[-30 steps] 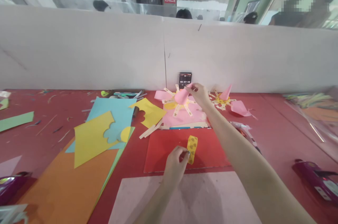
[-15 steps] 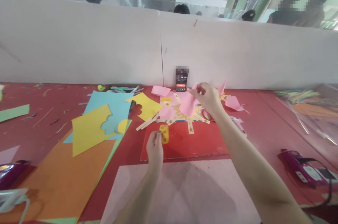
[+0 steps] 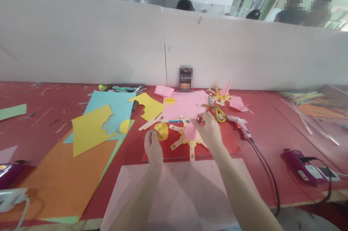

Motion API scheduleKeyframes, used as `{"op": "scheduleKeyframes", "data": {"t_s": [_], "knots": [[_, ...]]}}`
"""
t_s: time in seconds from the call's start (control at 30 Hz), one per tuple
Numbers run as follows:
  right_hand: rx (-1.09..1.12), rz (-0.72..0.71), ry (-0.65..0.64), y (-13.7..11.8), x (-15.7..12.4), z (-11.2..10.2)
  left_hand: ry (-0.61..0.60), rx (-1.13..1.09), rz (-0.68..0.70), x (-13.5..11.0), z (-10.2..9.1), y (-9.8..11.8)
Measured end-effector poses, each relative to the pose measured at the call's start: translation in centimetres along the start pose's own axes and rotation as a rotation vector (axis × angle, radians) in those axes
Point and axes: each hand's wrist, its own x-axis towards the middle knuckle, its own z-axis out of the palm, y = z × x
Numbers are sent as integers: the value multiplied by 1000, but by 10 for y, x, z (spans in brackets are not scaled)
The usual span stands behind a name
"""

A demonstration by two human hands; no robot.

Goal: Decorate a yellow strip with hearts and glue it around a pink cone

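My left hand [image 3: 153, 145] is closed, pinching the edge of a round yellow paper piece [image 3: 161, 132] with darker marks on it. Farther right, my right hand [image 3: 210, 129] has its fingers closed at the top of a pink paper cone [image 3: 191, 132]. Around the cone's base are yellow paper and several pale star-printed strips [image 3: 192, 151] that spread outward. Both pieces are over a red board [image 3: 223, 136]. A pink sheet [image 3: 185, 104] lies just behind, with yellow-handled scissors [image 3: 218, 113] at its right edge.
A similar pink cone [image 3: 225, 89] stands at the back right. Beside it lie a pink scrap [image 3: 238, 104] and a glue gun [image 3: 240, 124] with a black cord. Yellow [image 3: 91, 129], blue and orange [image 3: 67, 180] sheets overlap at left. A phone [image 3: 185, 78] leans on the white partition [image 3: 108, 42].
My right hand has brought the cone with its strips toward me onto the red board, uncovering the pink sheet and scissors. The yellow piece has moved slightly left and now faces me more.
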Motion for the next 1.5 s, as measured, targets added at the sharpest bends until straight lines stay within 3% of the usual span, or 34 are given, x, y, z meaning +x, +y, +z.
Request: {"op": "scheduleKeyframes", "data": {"t_s": [0.17,0.3,0.43,0.57,0.7,0.9,1.0,1.07,1.13,1.27,1.37,1.5], "knots": [[56,28,6,-6,-19,7,-32,-113,17,0,1,0],[111,65,49,10,-38,13,-147,-254,22,-2,3,3],[125,58,134,34,-50,29,-339,-400,-94,-3,7,7],[209,20,54,44,-50,40,-462,-536,-278,-3,9,8],[178,97,13,42,-52,42,-519,-629,-396,-4,7,7],[158,146,5,34,-56,36,-603,-698,-456,-8,8,8],[282,202,80,27,-56,30,-652,-689,-485,-10,9,9],[490,287,109,23,-55,27,-673,-669,-499,-11,9,9],[773,385,32,19,-55,25,-678,-645,-507,-13,10,9],[1215,525,-301,19,-54,25,-667,-592,-510,-15,12,8],[1340,587,-470,20,-55,23,-673,-571,-507,-14,13,7],[1442,578,-524,20,-56,20,-723,-592,-491,-13,13,6]]}}
